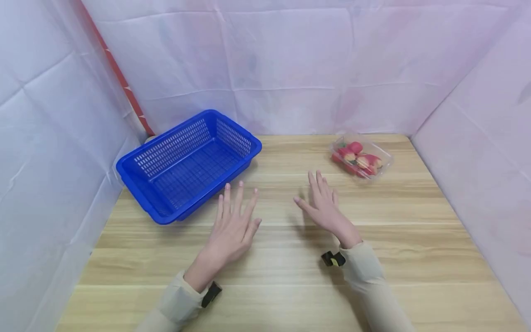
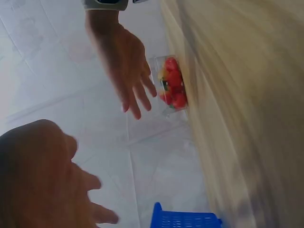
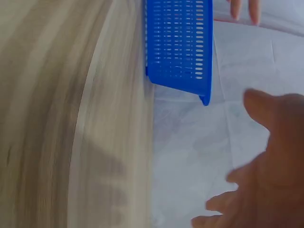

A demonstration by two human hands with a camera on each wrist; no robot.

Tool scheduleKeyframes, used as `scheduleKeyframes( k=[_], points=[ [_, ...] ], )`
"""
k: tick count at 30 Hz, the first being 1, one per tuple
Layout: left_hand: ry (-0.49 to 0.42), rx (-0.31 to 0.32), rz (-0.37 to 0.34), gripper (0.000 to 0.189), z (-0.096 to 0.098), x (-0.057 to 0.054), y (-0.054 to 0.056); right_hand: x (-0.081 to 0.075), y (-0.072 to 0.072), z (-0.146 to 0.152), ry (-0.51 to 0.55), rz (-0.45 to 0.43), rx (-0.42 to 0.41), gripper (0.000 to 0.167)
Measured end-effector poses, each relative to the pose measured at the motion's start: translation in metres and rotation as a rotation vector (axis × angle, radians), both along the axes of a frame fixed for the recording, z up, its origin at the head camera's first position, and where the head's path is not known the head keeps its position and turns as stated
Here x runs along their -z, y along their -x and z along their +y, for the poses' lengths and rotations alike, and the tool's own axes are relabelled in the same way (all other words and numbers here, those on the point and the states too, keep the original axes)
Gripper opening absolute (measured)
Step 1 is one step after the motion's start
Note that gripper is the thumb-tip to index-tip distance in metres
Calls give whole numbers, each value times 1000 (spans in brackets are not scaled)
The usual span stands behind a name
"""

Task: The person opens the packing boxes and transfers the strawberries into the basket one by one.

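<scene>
My left hand (image 1: 233,230) hovers over the table with its fingers spread and straight, just in front of the near edge of a blue plastic basket (image 1: 198,157). Nothing is in that hand. To its right, my right hand (image 1: 325,210) is also held above the table, fingers extended and holding nothing. Beyond it, at the back right, lies a clear plastic box (image 1: 383,159) with several red and yellowish fruit-like pieces (image 1: 360,160) inside. In the left wrist view the same box (image 2: 159,71) shows past the right hand. No contents show in the basket.
The wood-grain table (image 1: 282,272) bears both containers. White cloth walls (image 1: 286,60) enclose it at the back and on both sides. A red strip (image 1: 120,76) runs down the back left corner. Dark straps or devices (image 1: 211,294) sit at both wrists.
</scene>
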State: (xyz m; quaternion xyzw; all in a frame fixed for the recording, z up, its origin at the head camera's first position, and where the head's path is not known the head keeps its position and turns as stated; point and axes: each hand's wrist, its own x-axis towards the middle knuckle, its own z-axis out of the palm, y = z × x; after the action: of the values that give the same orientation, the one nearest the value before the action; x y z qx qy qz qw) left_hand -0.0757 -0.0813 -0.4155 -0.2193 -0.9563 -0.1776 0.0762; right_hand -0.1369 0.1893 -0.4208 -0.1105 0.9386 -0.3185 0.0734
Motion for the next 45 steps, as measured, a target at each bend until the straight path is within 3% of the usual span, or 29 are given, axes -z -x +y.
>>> scheduleKeyframes(
  k=[4, 6, 9, 12, 15, 19, 22, 26, 31, 35, 38, 39, 42, 45],
  points=[
    [-106, -18, 68, 63, -5, 5, -2, 4, 20, 1, 222, -15, 13, 85],
    [-168, -47, 66, 64, -8, 6, -5, 7, 30, 1, 323, -54, 34, 84],
    [-243, -112, 47, 68, -11, 6, -11, 10, 43, -2, 449, -129, 95, 81],
    [-314, -214, 53, 75, -13, 7, -16, 12, 57, -7, 565, -163, 158, 77],
    [-410, -336, 128, 81, -14, 10, -19, 14, 70, -16, 677, -153, 220, 74],
    [-569, -459, 295, 89, -15, 16, -18, 18, 87, -32, 799, -117, 261, 73],
    [-670, -522, 410, 93, -17, 21, -16, 22, 100, -49, 911, -100, 268, 70],
    [-804, -566, 480, 89, -21, 20, -19, 25, 115, -73, 1106, -91, 273, 63],
    [-1026, -636, 424, 84, -24, 2, -30, 30, 128, -101, 1324, -127, 276, 60],
    [-1177, -711, 325, 85, -38, 12, -32, 35, 134, -117, 1396, -166, 277, 62],
    [-1339, -710, 231, 82, -48, 21, -31, 35, 138, -128, 1430, -198, 251, 63],
    [-1432, -683, 212, 80, -50, 22, -30, 34, 139, -131, 1438, -211, 242, 63],
    [-1771, -549, 237, 75, -53, 24, -27, 32, 142, -139, 1442, -240, 208, 61],
    [-2017, -393, 321, 71, -53, 24, -22, 30, 142, -143, 1412, -258, 181, 55]
  ],
)
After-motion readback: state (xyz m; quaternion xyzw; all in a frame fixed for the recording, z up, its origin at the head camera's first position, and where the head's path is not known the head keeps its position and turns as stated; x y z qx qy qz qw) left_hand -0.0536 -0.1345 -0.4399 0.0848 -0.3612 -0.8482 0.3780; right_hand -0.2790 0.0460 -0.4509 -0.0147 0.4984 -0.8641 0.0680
